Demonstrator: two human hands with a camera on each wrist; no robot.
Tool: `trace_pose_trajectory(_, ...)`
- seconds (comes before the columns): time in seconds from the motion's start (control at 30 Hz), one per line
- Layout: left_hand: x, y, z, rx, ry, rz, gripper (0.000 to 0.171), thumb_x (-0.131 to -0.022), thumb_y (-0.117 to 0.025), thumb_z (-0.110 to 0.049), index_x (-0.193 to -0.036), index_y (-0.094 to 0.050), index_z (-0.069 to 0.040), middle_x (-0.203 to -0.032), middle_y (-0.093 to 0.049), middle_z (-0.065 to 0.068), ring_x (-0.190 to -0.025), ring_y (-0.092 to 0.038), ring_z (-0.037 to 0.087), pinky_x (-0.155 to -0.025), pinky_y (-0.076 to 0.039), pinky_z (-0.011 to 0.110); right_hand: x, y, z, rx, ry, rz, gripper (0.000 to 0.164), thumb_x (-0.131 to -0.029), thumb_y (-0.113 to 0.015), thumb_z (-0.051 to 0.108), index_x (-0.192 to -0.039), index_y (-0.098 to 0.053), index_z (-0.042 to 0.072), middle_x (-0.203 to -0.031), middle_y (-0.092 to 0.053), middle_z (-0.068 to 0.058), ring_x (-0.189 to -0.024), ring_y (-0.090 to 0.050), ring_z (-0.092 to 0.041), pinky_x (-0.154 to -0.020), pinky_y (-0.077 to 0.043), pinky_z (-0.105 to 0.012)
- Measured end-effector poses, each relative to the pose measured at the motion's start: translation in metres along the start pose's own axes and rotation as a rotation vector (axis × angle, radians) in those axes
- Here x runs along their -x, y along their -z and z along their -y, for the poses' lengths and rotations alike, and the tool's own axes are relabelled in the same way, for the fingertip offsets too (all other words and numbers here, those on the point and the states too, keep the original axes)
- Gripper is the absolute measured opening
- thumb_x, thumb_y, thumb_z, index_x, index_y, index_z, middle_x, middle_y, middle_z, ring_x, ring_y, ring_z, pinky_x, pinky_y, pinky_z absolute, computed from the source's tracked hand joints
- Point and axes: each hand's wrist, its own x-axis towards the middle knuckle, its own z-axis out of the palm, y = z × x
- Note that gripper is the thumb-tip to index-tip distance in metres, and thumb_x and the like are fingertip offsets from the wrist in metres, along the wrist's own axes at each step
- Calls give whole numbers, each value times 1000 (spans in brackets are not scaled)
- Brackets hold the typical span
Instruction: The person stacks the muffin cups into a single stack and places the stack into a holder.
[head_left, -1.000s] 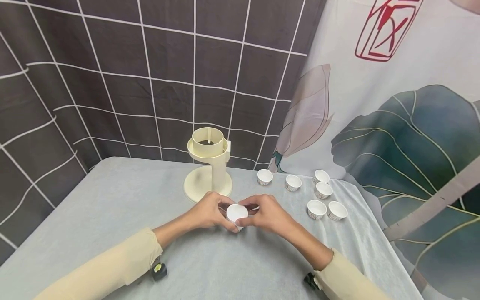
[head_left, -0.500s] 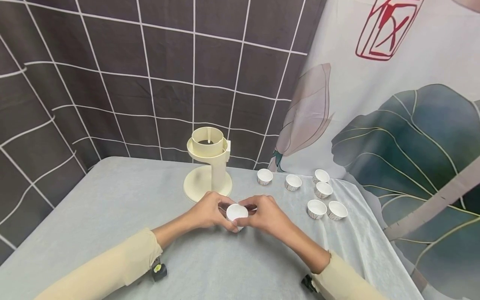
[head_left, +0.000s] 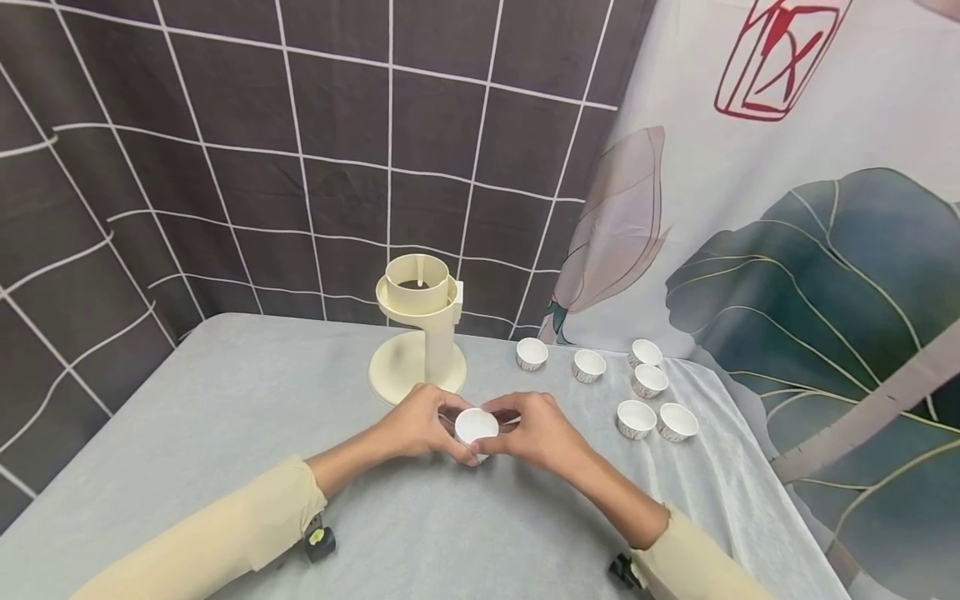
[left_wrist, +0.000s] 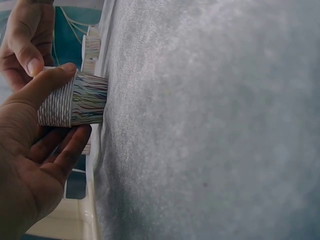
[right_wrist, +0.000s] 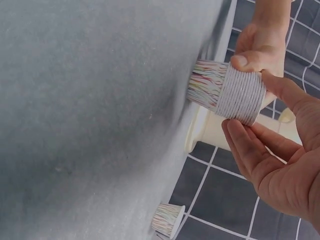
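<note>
Right sleeve (head_left: 697,560): shifted a touch toward 4 o'clock since half a second ago; left hand (head_left: 422,423), right hand (head_left: 534,429) and cup stack (head_left: 476,424) have kept their places.
Left hand: clamped on the cup stack from its 9 o'clock side, thumb on one side of the wall and fingers opposite.
Right hand: clamped on the same stack from 3 o'clock, thumb and fingertips pinching its ridged rims.
Cup stack: nested paper cups, white mouth facing up, multicoloured streaks on the lowest wall; between both hands, just above the bench (head_left: 225,417) or touching it, cannot tell which.
Stand: cream stand (head_left: 438,352) at 11 o'clock from the stack, with a round base and a ring on top.
Loose cups: one cup (head_left: 532,360) at 1 o'clock from the stack; another cup (head_left: 588,372) at 2; a far pair of cups (head_left: 649,382) beyond it, close together; a near pair of cups (head_left: 636,423) at 3, side by side.
Backdrop: dark grid cloth (head_left: 341,193) from 9 to 12 o'clock; leaf-printed hanging (head_left: 795,250) toward 2.
</note>
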Motion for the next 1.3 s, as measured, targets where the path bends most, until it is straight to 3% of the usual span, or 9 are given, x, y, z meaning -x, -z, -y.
trace_pose_trajectory(0.43,-1,2,3,-23,-13,-7,47,-68,-109,-13,-109,-87,-6,-100,-87,3,-83,-79,7,-78,-66,22,2,22,-9,-21,0,-1,32,-81,-99,19,-106,-87,5,-91,-84,-1,-84,-76,-8,-76,-64,-23)
trace_pose_trajectory(0.83,0,2,3,-33,-12,-13,48,-67,-109,-14,-109,-88,-6,-99,-87,2,-82,-78,6,-78,-66,21,-23,43,-27,48,-82,-200,35,-89,-94,26,-116,-86,5,-102,-87,-7,-95,-83,-19,-81,-65,-28)
trace_pose_trajectory(1.0,0,2,3,-28,-12,-12,48,-67,-109,-13,-109,-88,-6,-98,-87,2,-81,-78,7,-78,-66,22,-37,48,-37,86,-110,-287,41,-92,-92,28,-121,-83,1,-108,-87,-14,-103,-83,-28,-89,-67,-38)
trace_pose_trajectory(1.2,0,2,2,-35,-5,-17,49,-66,-110,-14,-110,-88,-6,-99,-87,1,-81,-78,7,-77,-66,21,-55,52,-49,126,-161,-327,49,-93,-91,31,-128,-80,-1,-118,-85,-20,-113,-81,-36,-99,-66,-51)
trace_pose_trajectory(1.3,-1,1,2,-41,2,-20,50,-66,-110,-14,-110,-88,-6,-99,-87,1,-80,-78,7,-77,-66,21,-72,52,-72,153,-185,-340,57,-88,-94,39,-126,-80,-1,-118,-84,-21,-110,-80,-37,-93,-65,-51)
